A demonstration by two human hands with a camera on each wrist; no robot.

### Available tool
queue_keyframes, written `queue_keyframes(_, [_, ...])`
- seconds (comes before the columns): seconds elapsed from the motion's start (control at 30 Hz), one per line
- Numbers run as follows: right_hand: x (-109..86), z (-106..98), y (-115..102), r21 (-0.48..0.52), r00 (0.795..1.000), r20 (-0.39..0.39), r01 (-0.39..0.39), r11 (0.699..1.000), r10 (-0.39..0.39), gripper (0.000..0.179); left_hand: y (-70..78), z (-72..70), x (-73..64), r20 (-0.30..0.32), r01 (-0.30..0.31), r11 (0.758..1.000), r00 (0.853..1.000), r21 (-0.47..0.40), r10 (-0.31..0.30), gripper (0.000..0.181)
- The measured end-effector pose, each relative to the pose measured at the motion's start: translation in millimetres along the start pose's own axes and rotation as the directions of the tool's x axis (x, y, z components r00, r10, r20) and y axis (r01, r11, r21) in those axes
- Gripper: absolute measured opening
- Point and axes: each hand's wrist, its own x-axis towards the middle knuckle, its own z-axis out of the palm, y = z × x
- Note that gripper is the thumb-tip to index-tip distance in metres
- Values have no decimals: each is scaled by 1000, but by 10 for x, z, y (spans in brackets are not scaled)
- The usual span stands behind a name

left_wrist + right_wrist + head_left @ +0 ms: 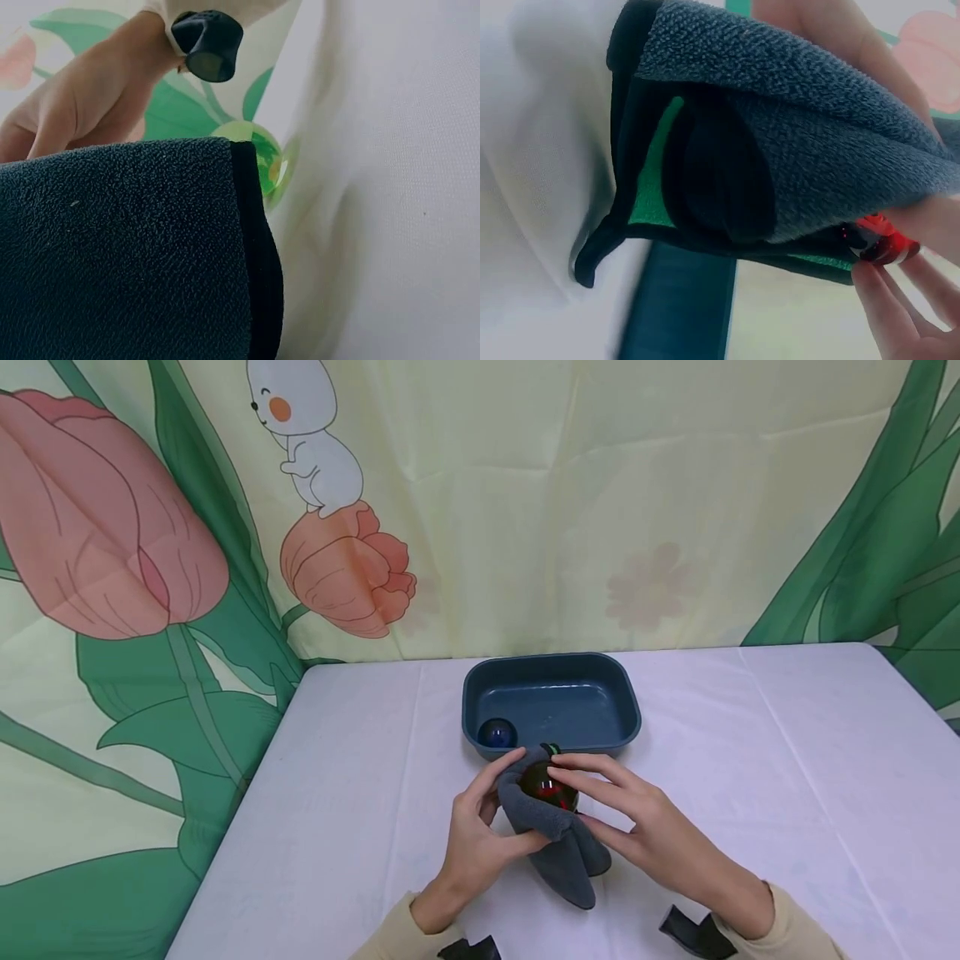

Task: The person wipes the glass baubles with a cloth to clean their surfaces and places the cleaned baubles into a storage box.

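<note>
A dark grey cloth [573, 856] with black edging and a green underside hangs folded above the table, in my left hand [476, 843], thumb on the near side. Within its upper fold sits a shiny dark red ball [549, 787]. My right hand [648, 822] holds the ball between the thumb, low on the side, and the fingertips on top. In the right wrist view, the cloth [817, 165] covers much of the hands, and the red ball [885, 244] shows at its edge. A see-through greenish round thing [270, 161] appears past the cloth [127, 247] in the left wrist view.
Just beyond the hands stands a dark blue rectangular basin [570, 710]. A dark blue ball [497, 732] lies in its near left corner. White cloth [750, 760] covers the table, and a printed curtain [525, 527] hangs behind it.
</note>
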Motion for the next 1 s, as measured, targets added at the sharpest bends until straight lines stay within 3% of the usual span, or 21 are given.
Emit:
queue_keyframes(0.27, [15, 20, -13, 13, 998, -62, 19, 1000, -18, 82, 13, 8, 2, 7, 1, 999, 1000, 33, -1, 74])
queue_keyframes(0.4, [21, 23, -26, 102, 997, -42, -58, 993, 63, 75, 20, 4, 0, 11, -2, 999, 1000, 44, 1, 74])
queue_keyframes(0.57, [32, 18, -24, 303, 971, 44, -238, 923, 236, 58, 23, -1, -1, 10, -10, 998, 1000, 56, 9, 75])
queue_keyframes(0.7, [43, 8, -25, 350, 955, 85, -295, 889, 284, 56, 14, -4, 2, 10, -7, 999, 1000, 44, 7, 74])
queue_keyframes(0.9, [52, 6, -28, 320, 950, 122, -312, 895, 287, 57, 4, -18, -14, -4, 29, 999, 1000, 20, -28, 74])
queue_keyframes(1.0, [45, 8, -34, 286, 955, 117, -295, 912, 272, 62, -2, -28, -20, -2, 24, 1000, 1000, 19, -24, 75])
